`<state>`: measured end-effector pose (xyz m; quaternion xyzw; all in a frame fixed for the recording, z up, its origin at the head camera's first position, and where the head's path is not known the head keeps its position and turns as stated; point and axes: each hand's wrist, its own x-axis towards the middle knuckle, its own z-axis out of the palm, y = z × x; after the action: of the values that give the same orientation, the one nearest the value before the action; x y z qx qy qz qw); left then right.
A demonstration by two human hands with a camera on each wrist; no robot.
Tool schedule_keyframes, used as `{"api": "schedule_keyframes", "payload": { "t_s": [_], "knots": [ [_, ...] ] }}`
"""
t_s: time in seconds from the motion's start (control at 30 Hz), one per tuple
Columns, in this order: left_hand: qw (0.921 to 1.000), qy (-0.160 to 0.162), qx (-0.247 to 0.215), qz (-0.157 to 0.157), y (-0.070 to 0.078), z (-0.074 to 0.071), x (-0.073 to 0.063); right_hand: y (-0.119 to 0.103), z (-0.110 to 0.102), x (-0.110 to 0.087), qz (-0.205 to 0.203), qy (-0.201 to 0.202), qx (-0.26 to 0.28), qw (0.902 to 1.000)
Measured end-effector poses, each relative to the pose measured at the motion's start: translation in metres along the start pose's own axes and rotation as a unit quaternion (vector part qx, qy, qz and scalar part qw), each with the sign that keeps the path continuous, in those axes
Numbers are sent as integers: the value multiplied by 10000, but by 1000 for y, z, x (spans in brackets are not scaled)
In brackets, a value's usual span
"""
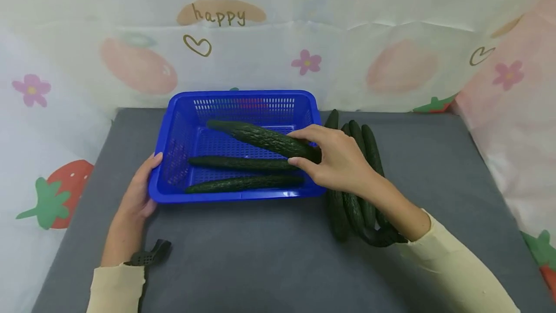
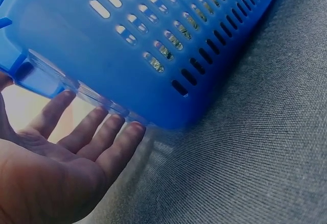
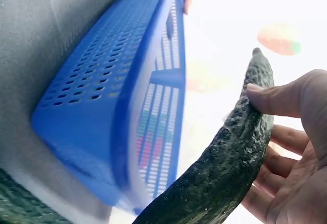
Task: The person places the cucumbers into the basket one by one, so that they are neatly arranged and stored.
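Note:
A blue plastic basket (image 1: 239, 197) with slotted walls stands on the grey cloth. At its left end my left hand (image 1: 141, 187) holds the rim, thumb on top and fingertips (image 2: 135, 127) against the outer wall. Between thumb and fingers my right hand (image 1: 339, 158) grips a dark green cucumber (image 1: 265, 139) by its right end, slanted above the basket. Beneath it, two more cucumbers lie lengthwise in the basket: one in the middle (image 1: 239, 162), another near the front wall (image 1: 239, 184).
Several more cucumbers (image 1: 354, 206) lie side by side on the table right of the basket, partly hidden under my right forearm. A printed white curtain (image 1: 339, 71) hangs behind the table (image 1: 243, 260). A dark wrist strap (image 1: 152, 253) sticks out by my left sleeve.

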<state>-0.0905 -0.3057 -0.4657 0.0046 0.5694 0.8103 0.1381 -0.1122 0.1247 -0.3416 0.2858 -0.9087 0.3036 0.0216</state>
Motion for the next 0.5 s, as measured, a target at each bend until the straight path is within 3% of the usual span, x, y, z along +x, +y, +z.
{"api": "schedule_keyframes", "payload": {
  "t_s": [0.27,0.5],
  "knots": [
    [10000,35,7,10,-6,1,-3,-16,4,22,-163,-498,-223,9984],
    [9998,-178,23,92,-2,-2,0,-22,17,38,-198,-766,-564,9953]
  ]
}}
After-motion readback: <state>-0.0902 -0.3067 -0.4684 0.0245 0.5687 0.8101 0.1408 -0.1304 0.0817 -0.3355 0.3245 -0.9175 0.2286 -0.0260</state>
